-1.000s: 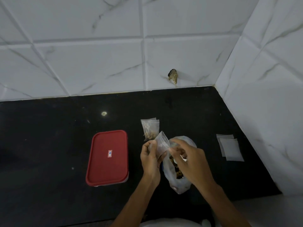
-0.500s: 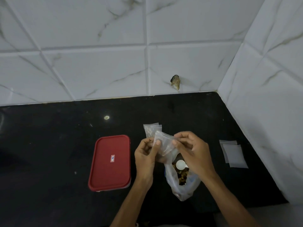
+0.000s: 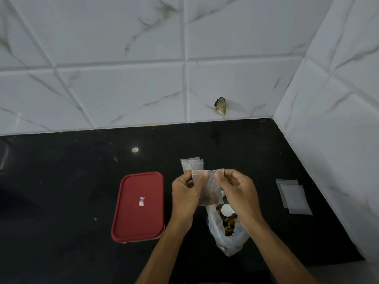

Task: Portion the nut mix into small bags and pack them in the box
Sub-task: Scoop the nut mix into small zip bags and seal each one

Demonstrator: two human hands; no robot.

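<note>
My left hand (image 3: 187, 193) and my right hand (image 3: 239, 193) both pinch the top edge of a small clear bag (image 3: 210, 190) with a few nuts at its bottom, held upright above the counter. Under it lies the big plastic bag of nut mix (image 3: 227, 230), open, with a white round scoop or lid inside. Behind my hands lies another small bag (image 3: 191, 163), partly hidden. The box with its red lid (image 3: 139, 206) sits closed, left of my left hand.
The black counter (image 3: 61, 191) meets white marble-look tiled walls at the back and right. Flat empty small bags (image 3: 293, 196) lie at the right near the wall. A chipped hole (image 3: 221, 106) marks the back wall.
Both hands have lifted the small bag and turned it upright, moving from its sides to pinch along its top edge. The camera view has shifted slightly.
</note>
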